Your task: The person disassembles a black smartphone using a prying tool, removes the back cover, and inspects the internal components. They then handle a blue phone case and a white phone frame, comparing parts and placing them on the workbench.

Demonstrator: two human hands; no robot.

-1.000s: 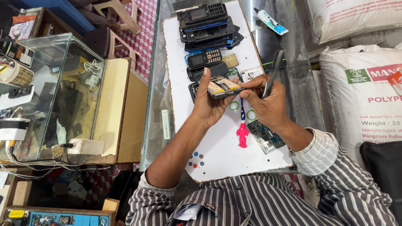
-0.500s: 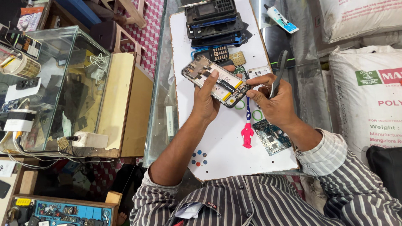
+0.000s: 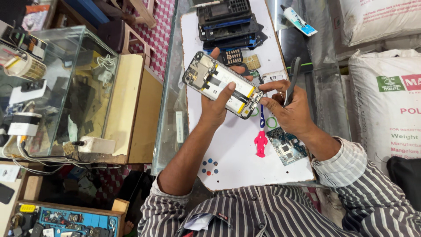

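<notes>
The left hand [image 3: 215, 107] grips the opened phone [image 3: 222, 84], its long axis running upper-left to lower-right toward the right hand [image 3: 291, 109], which pinches dark tweezers [image 3: 292, 80] at its lower end.

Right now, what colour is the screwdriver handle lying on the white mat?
Bright pink; the screwdriver handle shows best in the head view.

pink screwdriver [image 3: 261, 142], white mat [image 3: 239, 145], blue circuit board [image 3: 287, 149], striped sleeve [image 3: 346, 164].
</notes>
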